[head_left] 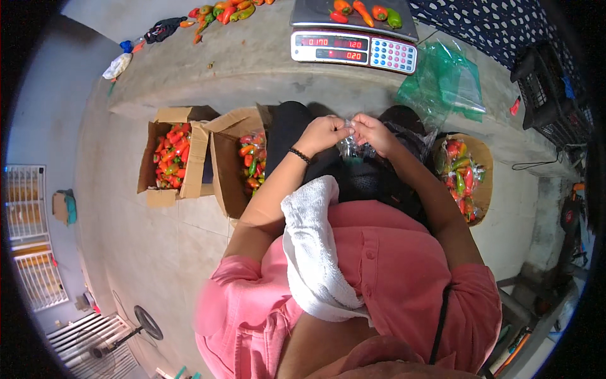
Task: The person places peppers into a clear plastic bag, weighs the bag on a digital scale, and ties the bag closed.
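Head view: left hand (327, 134) and right hand (374, 134) pinch a crinkled clear plastic bag (355, 150) above the lap

Both hands are drawn close together, thumbs and fingers bent and narrowed on the upper part of the bag, which hangs between them over black trousers (366, 183). What the bag holds, if anything, is too hard to make out. A black beaded bracelet (299, 154) circles the left wrist, and a white terry towel (315, 246) lies over the front of the pink buttoned shirt (404, 262).

Beyond the knees, on a grey concrete desk (252, 69), stands a white electronic scale (330, 48) with lit red digits; small red, orange and green peppers (363, 12) rest on its flat grey pan. Thin translucent green plastic bags (439, 79) lie just right of it, and a loose pile of mixed peppers (222, 14) sits farther left.

Two open brown cardboard boxes (228, 167) of mostly red peppers stand left of the legs. To the right, another brown cardboard container (485, 155) holds red and green peppers among clear plastic.
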Tool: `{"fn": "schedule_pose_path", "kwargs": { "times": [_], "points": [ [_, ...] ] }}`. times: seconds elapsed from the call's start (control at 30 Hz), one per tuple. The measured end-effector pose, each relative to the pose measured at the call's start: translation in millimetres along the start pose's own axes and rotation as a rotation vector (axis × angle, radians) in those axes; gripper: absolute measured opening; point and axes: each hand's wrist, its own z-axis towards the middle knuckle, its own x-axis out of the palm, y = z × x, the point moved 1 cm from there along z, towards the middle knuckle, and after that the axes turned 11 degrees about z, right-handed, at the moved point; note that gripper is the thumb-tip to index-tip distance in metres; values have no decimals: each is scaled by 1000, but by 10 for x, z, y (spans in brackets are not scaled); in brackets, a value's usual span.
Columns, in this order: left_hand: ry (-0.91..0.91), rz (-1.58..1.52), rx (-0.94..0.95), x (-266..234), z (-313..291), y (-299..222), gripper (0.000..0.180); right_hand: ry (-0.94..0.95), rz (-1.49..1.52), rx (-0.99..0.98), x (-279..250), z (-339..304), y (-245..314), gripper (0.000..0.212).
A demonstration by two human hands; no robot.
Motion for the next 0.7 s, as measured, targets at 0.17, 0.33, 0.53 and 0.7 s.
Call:
{"fn": "schedule_pose_path", "kwargs": {
  "times": [0.17, 0.33, 0.53, 0.7],
  "points": [
    [-39, -6, 47, -15, -10, -33, 29, -41, -46, -31, 3, 34, -39, 19],
    [6, -2, 11, -42, -27, -50, 32, -67, -92, -16, 39, 15, -5, 18],
    [-30, -28, 90, -47, -68, -25, 29, -9, -56, 16, 70, 42, 6, 20],
    [37, -6, 61, -76, -71, -37, 26, -129, -335, -39, 21, 101, -64, 26]
  ]
}}
